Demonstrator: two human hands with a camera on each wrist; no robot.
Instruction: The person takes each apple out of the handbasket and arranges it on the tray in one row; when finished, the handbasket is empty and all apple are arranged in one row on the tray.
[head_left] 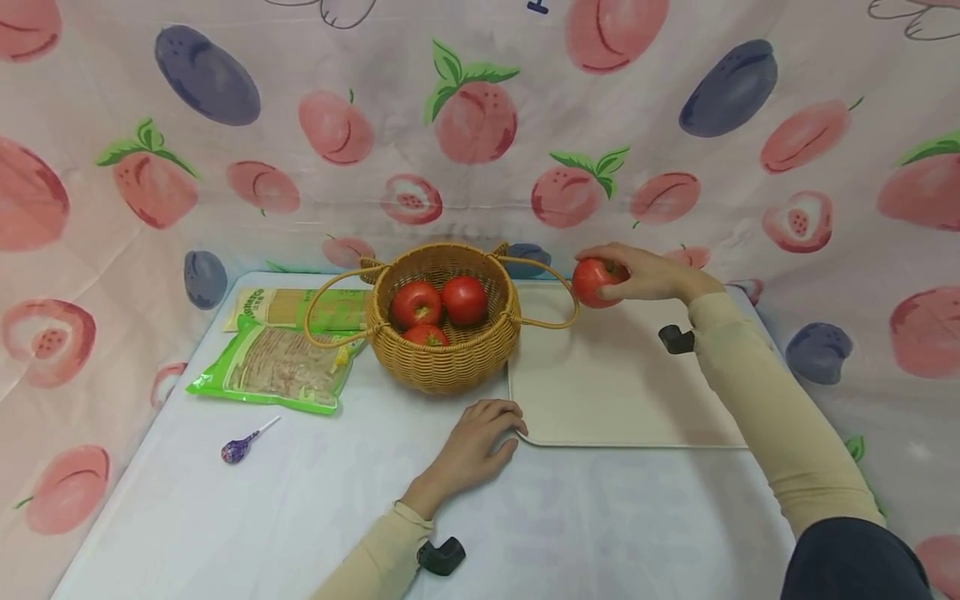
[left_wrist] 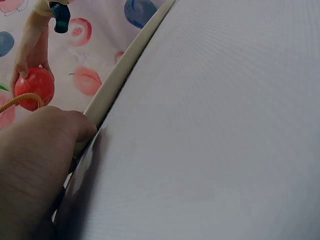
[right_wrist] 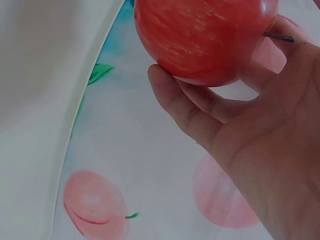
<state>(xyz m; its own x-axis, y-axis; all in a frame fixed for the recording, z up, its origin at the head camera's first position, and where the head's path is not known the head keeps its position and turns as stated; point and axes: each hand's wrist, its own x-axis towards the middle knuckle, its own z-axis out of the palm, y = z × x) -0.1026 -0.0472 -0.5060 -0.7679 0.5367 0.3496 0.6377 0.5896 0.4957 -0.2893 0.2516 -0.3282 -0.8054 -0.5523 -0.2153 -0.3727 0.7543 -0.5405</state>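
Observation:
My right hand [head_left: 647,275] grips a red apple [head_left: 592,282] in the air above the back left part of a cream tray [head_left: 622,375], beside the basket's right handle. In the right wrist view, fingers [right_wrist: 187,110] curve around the apple and its dark stem shows. Left of the tray stands a round wicker basket [head_left: 442,367] with two raised handles; three red apples [head_left: 465,301] lie inside. My left hand [head_left: 472,450] rests at the tray's front left corner with fingers loosely bent, and its thumb lies near the rim in the left wrist view.
Left of the basket lie a green-edged bag of brown food [head_left: 288,364] and a packet of pale noodles [head_left: 300,308] behind it. A purple-wrapped lollipop [head_left: 237,450] is nearer the front. A fruit-print cloth [head_left: 480,192] hangs behind the white table [head_left: 570,517].

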